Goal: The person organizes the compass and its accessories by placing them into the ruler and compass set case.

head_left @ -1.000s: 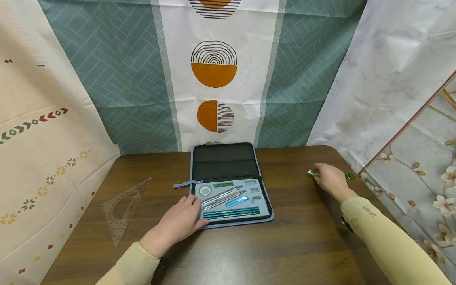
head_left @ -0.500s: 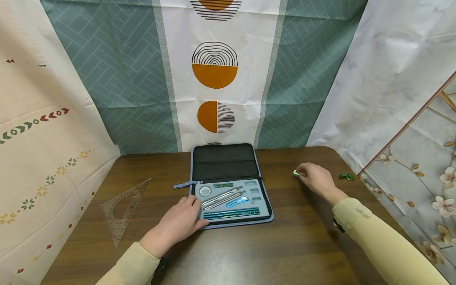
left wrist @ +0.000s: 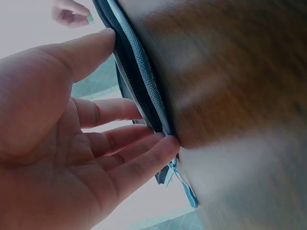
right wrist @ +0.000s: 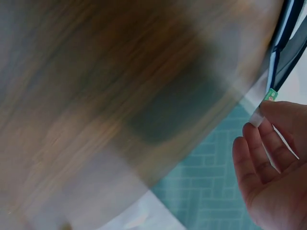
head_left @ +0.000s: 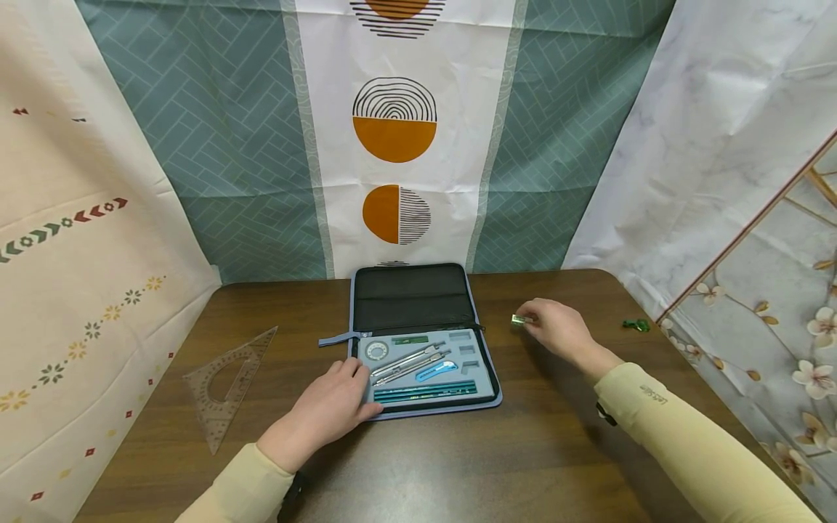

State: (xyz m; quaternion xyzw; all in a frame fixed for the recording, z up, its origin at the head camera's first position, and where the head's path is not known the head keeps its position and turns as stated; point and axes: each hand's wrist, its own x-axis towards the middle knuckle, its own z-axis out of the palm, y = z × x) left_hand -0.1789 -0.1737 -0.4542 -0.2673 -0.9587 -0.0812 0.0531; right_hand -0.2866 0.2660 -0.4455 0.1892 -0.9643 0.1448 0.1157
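Note:
A zippered drafting case [head_left: 410, 285] lies open on the table with its lid flap toward the back. My left hand [head_left: 327, 403] rests at its front left corner; in the left wrist view the thumb and loosely bent fingers touch the zippered edge. To the right of the case, my right hand [head_left: 559, 334] pinches a small white eraser [right wrist: 257, 117] with a green end between thumb and fingers. The grey insert [head_left: 480, 388] bears two metal compasses [head_left: 408, 365], a blue utility knife [head_left: 436, 370], teal pencils [head_left: 425, 392], a round white piece [head_left: 376, 351] and a green lead case [head_left: 410, 339].
A clear set square [head_left: 222, 396] with a protractor cutout lies at the left of the wooden table [head_left: 451, 472]. Small green items [head_left: 636, 325] lie near the right edge. Vacant slots [head_left: 466, 349] show in the insert's right side. Curtains [head_left: 248, 145] hang behind.
My right hand has moved left with the eraser, from near the table's right side toward the case, leaving the small green items in plain sight. The left hand stays in place.

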